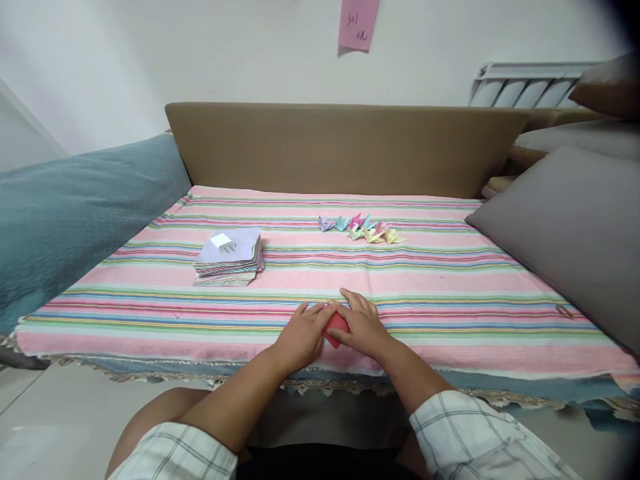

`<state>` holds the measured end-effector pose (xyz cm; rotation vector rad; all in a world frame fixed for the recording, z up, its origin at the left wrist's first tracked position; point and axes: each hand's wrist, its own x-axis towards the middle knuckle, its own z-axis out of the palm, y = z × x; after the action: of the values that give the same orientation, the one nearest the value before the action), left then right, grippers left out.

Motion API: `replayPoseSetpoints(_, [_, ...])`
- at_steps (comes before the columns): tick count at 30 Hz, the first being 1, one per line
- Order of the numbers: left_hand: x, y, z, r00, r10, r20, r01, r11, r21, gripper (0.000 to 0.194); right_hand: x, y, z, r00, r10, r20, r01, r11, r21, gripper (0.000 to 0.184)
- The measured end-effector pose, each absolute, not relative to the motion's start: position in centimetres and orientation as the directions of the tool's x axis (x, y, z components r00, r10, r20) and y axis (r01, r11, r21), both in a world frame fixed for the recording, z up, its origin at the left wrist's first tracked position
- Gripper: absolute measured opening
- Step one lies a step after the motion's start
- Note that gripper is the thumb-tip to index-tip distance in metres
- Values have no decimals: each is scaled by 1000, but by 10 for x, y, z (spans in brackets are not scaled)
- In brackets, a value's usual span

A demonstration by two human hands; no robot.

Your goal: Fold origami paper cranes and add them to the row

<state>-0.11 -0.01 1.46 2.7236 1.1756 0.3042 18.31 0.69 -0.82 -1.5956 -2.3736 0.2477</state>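
Left grip (302, 335) and right grip (366, 327), fingers outspread, touch red paper (337, 327) between them on striped cloth (450, 280).

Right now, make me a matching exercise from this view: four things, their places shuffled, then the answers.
1. red paper
2. white block
3. folded paper pieces
4. pink note

A. on the wall
B. on the striped cloth, toward the backrest
C. partly covered by the left hand and right hand
D. on top of the paper stack

Pairs: 1-C, 2-D, 3-B, 4-A
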Motion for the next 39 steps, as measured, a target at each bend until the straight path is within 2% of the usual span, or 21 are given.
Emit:
replayPoseSetpoints(4, [-6, 1, 9, 704, 696, 138, 675, -717, 174, 49, 190, 8, -10, -351, 930, 104, 895, 366, -256, 73])
replayPoseSetpoints(8, [-10, 0, 4, 729, 662, 173, 650, -749, 127, 41, 197, 1, -11, -385, 919, 86, 894, 395, -213, 73])
replayPoseSetpoints(17, [-13, -2, 3, 758, 636, 148, 629, -772, 92, 53, 226, -21, -6, -424, 905, 37, 888, 423, -178, 80])
replayPoseSetpoints(19, [-13, -2, 2, 761, 632, 146, 627, -775, 79, 48, 233, -19, 1, -434, 894, 109, 873, 447, -197, 74])
replayPoseSetpoints(22, [-13, -1, 0, 760, 630, 157, 628, -775, 66, 44, 232, -15, 11, -415, 859, 300, 830, 492, -261, 46])
replayPoseSetpoints(24, [-13, -1, -1, 762, 627, 165, 627, -777, 59, 43, 224, -13, 14, -454, 810, 371, 752, 572, -328, 38])
replayPoseSetpoints(28, [-14, -3, -1, 762, 626, 164, 629, -776, 45, 42, 203, -13, 6, -618, 696, 366, 600, 718, -352, 28])
replayPoseSetpoints(39, [-16, -26, 9, 711, 703, 16, 703, -711, 39, 58, 198, -4, -6, -522, 762, 384, 663, 646, -379, 25])
